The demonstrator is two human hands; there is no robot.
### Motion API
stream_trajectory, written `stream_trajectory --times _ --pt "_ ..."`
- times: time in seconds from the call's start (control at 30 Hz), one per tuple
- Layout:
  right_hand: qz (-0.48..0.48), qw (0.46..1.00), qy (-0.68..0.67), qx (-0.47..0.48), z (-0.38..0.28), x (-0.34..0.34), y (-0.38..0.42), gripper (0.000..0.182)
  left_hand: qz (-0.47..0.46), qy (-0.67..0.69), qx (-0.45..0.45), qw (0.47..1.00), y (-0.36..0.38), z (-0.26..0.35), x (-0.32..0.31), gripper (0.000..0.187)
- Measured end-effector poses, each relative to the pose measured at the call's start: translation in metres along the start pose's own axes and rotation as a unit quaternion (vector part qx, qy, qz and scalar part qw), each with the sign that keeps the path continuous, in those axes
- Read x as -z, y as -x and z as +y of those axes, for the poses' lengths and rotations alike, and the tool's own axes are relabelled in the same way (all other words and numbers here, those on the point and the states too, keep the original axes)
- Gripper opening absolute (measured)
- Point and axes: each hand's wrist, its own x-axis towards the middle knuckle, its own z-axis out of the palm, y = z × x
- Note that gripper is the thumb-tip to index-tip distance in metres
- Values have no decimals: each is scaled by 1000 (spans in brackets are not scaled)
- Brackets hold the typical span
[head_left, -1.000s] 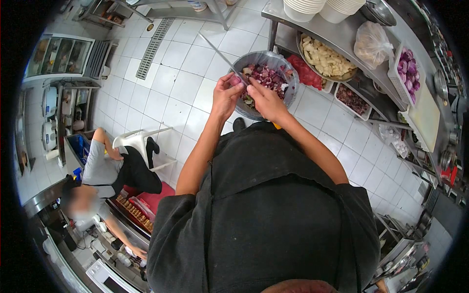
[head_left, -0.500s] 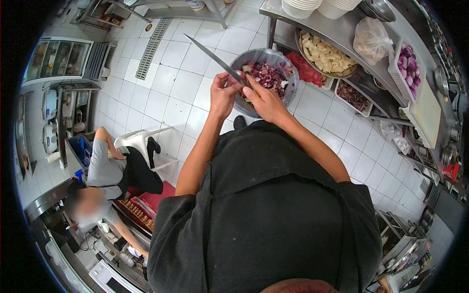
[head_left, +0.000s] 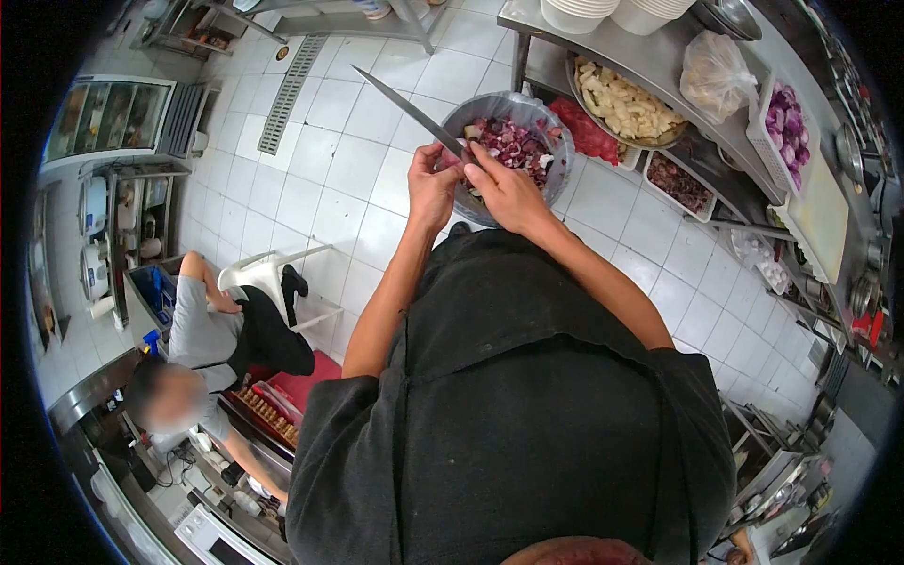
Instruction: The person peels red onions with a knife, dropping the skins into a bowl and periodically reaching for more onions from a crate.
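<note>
Fingers of my right hand [head_left: 514,196] are wrapped round 1 knife [head_left: 407,108], handle hidden, long axis running up-left across the fingertips of my left hand [head_left: 432,196], which is the nearer one to (and pinching) what looks like 1 purple onion piece [head_left: 448,160] by the blade's base. That's all above/beside 1 lined bucket [head_left: 566,158] of purple scraps [head_left: 518,141], too jumbled to count. Further right, 1 white basket [head_left: 766,155] of purple onions [head_left: 787,127] on the tabletop [head_left: 629,64], honestly can't count those either lol.

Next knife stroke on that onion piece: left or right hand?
Right hand, most likely: it grips the knife, while the left hand is occupied pinching the onion piece close beside it.
</note>
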Motion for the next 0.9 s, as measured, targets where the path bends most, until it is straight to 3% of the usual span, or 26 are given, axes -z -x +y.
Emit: stream_trajectory --times 0.23,0.43,0.57,0.67,0.9 --pt "-6 998 62 -18 -8 0 -3 57 20 -24 -30 999 -3 -4 0 41" --pt "49 998 -36 32 9 -5 -15 50 29 -31 -26 999 -4 3 -6 44" --pt "-15 992 -118 -49 9 3 -21 51 2 29 -3 1000 -6 3 -2 47" --pt "-90 950 -246 -171 12 12 -24 56 -10 48 15 999 -8 1 7 48" --pt "-75 945 -269 -172 5 13 -21 54 -11 80 29 996 0 -2 15 47"
